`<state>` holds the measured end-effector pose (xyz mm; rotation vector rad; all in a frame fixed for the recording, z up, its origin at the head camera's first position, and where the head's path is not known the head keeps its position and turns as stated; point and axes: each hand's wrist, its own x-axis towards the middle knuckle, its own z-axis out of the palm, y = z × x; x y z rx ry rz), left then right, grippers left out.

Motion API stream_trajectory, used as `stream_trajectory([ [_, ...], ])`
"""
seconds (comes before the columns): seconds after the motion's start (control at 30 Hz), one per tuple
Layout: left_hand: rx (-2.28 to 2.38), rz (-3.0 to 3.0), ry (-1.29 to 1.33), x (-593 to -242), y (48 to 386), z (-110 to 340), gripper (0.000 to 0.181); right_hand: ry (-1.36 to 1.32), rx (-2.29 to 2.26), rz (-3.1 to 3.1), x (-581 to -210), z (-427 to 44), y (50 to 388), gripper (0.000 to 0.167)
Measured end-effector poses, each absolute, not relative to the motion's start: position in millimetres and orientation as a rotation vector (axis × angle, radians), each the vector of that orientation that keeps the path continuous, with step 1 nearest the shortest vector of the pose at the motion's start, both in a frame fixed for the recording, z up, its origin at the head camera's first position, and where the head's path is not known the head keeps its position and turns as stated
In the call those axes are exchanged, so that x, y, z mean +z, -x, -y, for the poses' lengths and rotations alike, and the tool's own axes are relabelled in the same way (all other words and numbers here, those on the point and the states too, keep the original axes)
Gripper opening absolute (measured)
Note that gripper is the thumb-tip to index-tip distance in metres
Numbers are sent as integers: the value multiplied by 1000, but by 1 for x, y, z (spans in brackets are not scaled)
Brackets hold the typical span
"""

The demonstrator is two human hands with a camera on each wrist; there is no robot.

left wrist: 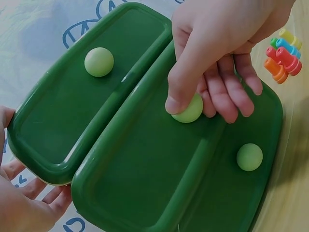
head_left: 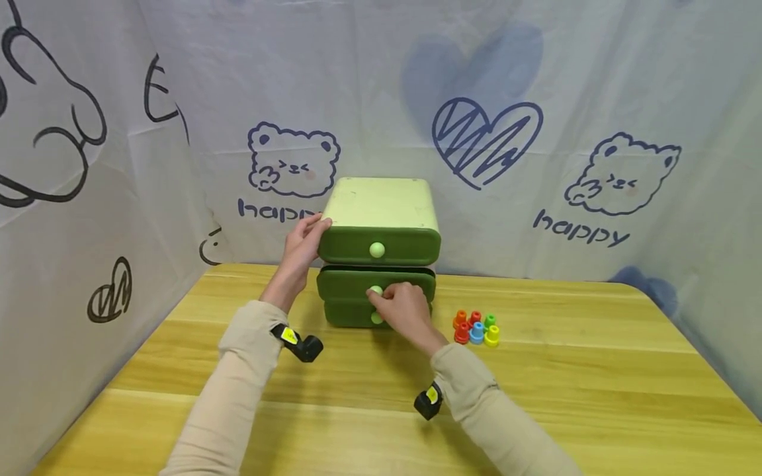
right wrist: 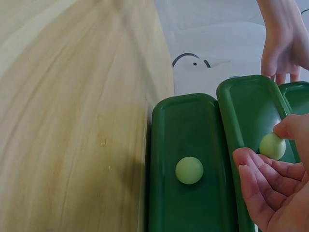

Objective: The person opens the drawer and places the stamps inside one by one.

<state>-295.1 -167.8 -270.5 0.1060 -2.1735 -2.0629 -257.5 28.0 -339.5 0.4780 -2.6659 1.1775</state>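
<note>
A small cabinet (head_left: pixel 381 201) with a pale green top and three dark green drawers stands on the table. The middle drawer (left wrist: pixel 140 159) sticks out a little past the top drawer (head_left: pixel 411 246). My right hand (head_left: pixel 407 314) pinches the middle drawer's round knob (right wrist: pixel 273 146) between thumb and fingers. The left hand (head_left: pixel 300 251) rests against the cabinet's left side, near the top drawer, its fingertips partly hidden behind it in the left wrist view. On the bottom drawer (right wrist: pixel 186 125) a pale round knob (left wrist: pixel 249 157) shows.
Several small coloured pegs (head_left: pixel 477 332), red, orange, blue, green and yellow, stand together on the wooden table (head_left: pixel 571 383) to the right of the cabinet. A white cloth (head_left: pixel 381 86) with drawn bears and hearts hangs behind and at the sides.
</note>
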Motion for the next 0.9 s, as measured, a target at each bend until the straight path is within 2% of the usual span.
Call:
stream_trajectory([
  [0.9,-2065,2213,-63,-268,293,168,60,-598,1296,2609,-339,-38,212,41],
])
